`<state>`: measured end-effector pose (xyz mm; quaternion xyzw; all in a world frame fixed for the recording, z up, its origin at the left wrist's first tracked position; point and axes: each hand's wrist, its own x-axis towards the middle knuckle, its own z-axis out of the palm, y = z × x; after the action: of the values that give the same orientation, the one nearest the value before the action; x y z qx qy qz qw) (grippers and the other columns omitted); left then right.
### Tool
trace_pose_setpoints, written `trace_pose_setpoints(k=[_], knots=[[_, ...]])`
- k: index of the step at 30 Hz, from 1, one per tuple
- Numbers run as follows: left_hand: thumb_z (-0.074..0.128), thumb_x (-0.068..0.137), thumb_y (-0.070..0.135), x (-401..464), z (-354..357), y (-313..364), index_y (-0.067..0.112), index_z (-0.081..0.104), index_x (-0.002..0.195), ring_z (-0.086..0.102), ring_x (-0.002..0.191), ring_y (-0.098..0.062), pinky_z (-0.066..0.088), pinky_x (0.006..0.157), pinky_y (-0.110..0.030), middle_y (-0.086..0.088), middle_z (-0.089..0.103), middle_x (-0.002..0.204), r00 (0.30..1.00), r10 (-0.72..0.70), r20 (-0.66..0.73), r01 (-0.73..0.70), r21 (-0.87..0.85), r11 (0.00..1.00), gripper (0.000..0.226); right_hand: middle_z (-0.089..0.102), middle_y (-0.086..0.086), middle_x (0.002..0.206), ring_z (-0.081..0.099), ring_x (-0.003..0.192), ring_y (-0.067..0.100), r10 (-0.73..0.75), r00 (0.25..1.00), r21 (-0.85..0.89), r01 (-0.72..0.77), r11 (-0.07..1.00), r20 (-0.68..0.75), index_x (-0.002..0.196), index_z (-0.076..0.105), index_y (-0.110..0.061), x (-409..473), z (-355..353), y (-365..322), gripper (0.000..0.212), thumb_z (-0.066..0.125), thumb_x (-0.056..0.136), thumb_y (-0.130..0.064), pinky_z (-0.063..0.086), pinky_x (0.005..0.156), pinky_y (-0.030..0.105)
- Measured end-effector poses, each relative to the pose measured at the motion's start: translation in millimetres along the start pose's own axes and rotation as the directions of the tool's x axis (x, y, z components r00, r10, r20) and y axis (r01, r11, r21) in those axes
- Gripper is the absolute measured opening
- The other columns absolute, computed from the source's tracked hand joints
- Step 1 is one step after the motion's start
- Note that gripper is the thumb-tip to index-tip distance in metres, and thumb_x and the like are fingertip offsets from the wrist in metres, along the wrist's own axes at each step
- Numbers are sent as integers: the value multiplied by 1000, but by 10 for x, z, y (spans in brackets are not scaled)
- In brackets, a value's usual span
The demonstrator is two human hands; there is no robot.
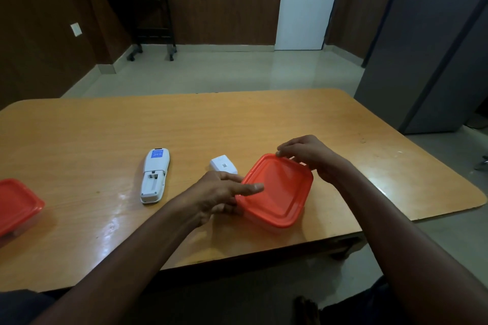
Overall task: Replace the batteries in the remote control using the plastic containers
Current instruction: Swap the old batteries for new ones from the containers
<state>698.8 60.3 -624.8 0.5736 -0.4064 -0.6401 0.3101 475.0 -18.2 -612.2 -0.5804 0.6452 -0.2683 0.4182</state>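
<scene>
A clear plastic container with an orange lid (277, 190) sits on the wooden table (237, 119) near its front edge. My left hand (219, 194) grips its left side, thumb lying on the lid. My right hand (309, 157) pinches the lid's far corner. The white remote control (154, 175) lies face down to the left, its battery bay open and empty. The white battery cover (224, 164) lies just behind my left hand. A second orange-lidded container (15, 204) stands at the table's left edge. No batteries are visible.
The table's front edge runs close under the container. Beyond the table are a bare floor, a black wheeled stand (153, 24) by the wood-panelled wall, a white door (306, 2) and a grey cabinet (433, 47) at the right.
</scene>
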Motion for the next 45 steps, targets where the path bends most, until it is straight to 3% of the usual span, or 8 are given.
trace_pose_setpoints(k=[10,13,16,20,25,30,36,45], knots=[[86,65,-12,-64,69,-53,5,58,113,75,64,-27,63,53,-32,-20,71,101,999,8,-33,-12,-147,989,58,72,12,100,67,76,24,-16,999,-97,12,995,-46,108,76,-15,-159,-186,85,32,85,79,-24,56,52,32],[84,72,-6,-17,192,-104,6,59,112,74,63,-24,64,57,-32,-17,74,93,996,13,-87,-34,-249,968,49,68,5,121,69,100,25,-67,995,-125,57,991,-76,129,66,-19,-266,-124,63,56,83,80,-40,62,73,38],[70,87,-7,151,407,-49,-2,54,119,72,67,-24,63,53,-32,-19,69,97,995,27,-94,-63,-401,914,36,50,3,146,45,135,29,-178,984,-522,167,837,30,137,59,-31,-433,-110,84,78,75,71,-68,46,103,42],[50,98,-7,390,752,153,-3,56,115,72,64,-25,64,57,-35,-19,69,86,998,30,-54,-51,-450,892,18,54,-4,148,42,140,23,-315,946,-655,287,699,79,132,65,-33,-495,-224,283,61,77,78,-57,36,114,40],[51,94,5,839,998,307,10,67,121,68,76,-27,63,80,-41,-9,70,96,978,168,-125,-159,76,984,32,72,-3,126,63,121,23,-358,914,-635,162,756,-192,117,76,-29,-78,-593,573,30,73,87,-30,49,102,39],[63,86,19,1322,922,582,25,66,131,51,128,-31,45,103,-38,-7,60,135,885,466,-23,-242,831,502,45,71,5,127,62,120,31,-266,909,-650,-7,760,-320,124,73,-26,516,-1107,661,42,57,90,-7,50,100,40],[67,88,39,1783,829,915,31,52,144,41,135,-30,36,107,-48,-5,44,146,949,315,10,-114,943,313,58,73,17,95,65,94,38,-179,895,-605,-118,788,-408,95,77,-12,1273,-1503,623,54,53,83,-58,55,83,42],[62,85,57,2042,848,952,40,56,137,48,126,-25,42,99,-46,1,50,137,939,344,25,-84,984,159,55,72,22,107,66,101,39,-198,817,-556,-172,813,-542,102,74,-2,2405,-1730,725,24,55,92,-11,50,78,36]])
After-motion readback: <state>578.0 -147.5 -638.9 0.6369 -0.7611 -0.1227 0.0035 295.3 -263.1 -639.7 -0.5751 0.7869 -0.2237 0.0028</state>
